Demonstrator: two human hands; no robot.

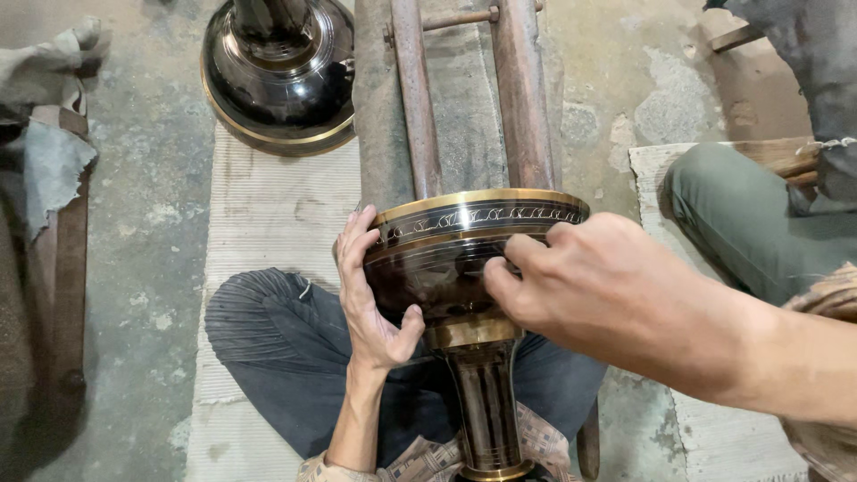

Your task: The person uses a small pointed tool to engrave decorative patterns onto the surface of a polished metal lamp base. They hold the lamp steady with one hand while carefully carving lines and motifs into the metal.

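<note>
Cradling a dark, polished metal goblet-shaped vase with brass bands (446, 268), left hand (370, 299) open-palmed against the bowl's left side, fingers spread up to the engraved rim band, thumb hooked under the bowl near the brass collar. Right hand (589, 290) closed in a narrow pinch at the bowl's front face, fingertips (500, 277) pressed to the dark surface just below the rim; whether a small tool sits inside that pinch cannot be told. Vase held tilted over the lap, rim away from the body, stem (486, 402) running down between the crossed legs in dark trousers (277, 348), rim resting near two rust-brown metal bars (469, 98) lying on the woven off-white mat (268, 205). Second dark polished metal vessel with brass edge (278, 76) standing on the mat's far end, well apart. Another person's knee in green trousers (750, 219) at right, on a separate mat. Grey concrete floor (152, 196) at left.
</note>
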